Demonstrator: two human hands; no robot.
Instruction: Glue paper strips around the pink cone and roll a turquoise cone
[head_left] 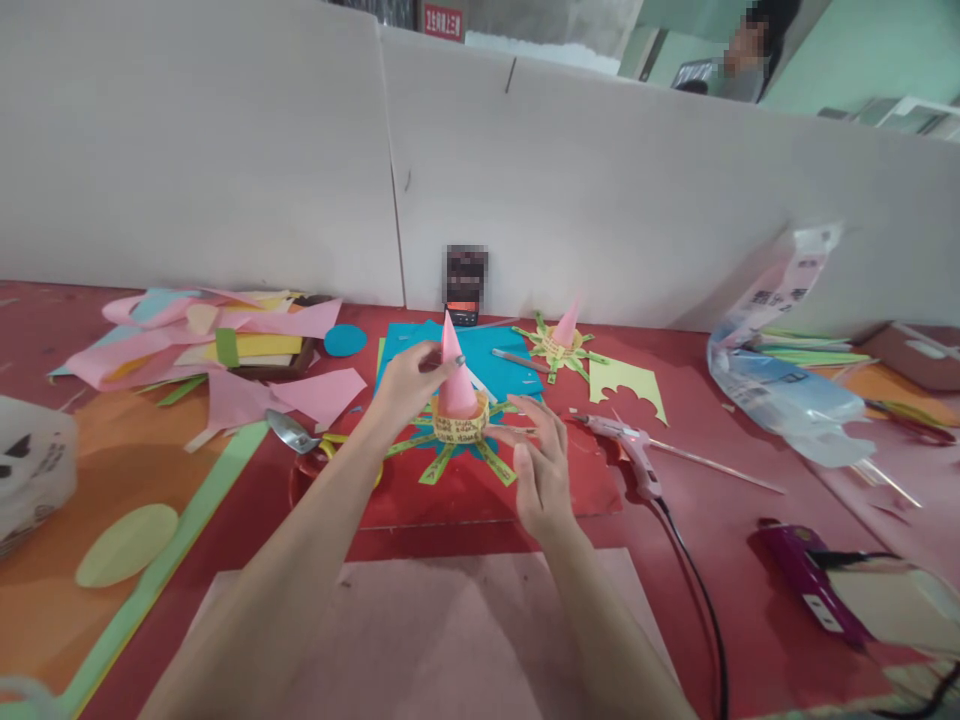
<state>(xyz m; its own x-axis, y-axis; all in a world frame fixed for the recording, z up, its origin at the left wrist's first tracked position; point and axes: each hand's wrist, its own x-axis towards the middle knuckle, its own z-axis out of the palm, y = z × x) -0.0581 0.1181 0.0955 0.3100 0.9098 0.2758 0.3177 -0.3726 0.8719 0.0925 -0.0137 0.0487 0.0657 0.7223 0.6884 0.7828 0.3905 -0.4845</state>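
Observation:
A pink paper cone (457,385) stands upright inside a yellow paper ring (460,430) covered in handwriting. Green written strips (435,465) spread out from the ring's base over blue paper. My left hand (409,385) pinches the upper part of the cone between thumb and fingers. Beside the ring, on its right, my right hand (541,465) is open with its fingers apart, the fingertips close to the ring; whether they touch it I cannot tell. Behind and to the right stands a similar finished-looking piece with a pink cone (566,328).
A pink glue gun (630,450) lies right of my right hand, its cord running forward. Paper scraps (285,320) and a spoon (292,432) are on the left. A plastic bag (795,390) and purple power strip (814,585) lie right. A phone (465,285) leans on the white partition.

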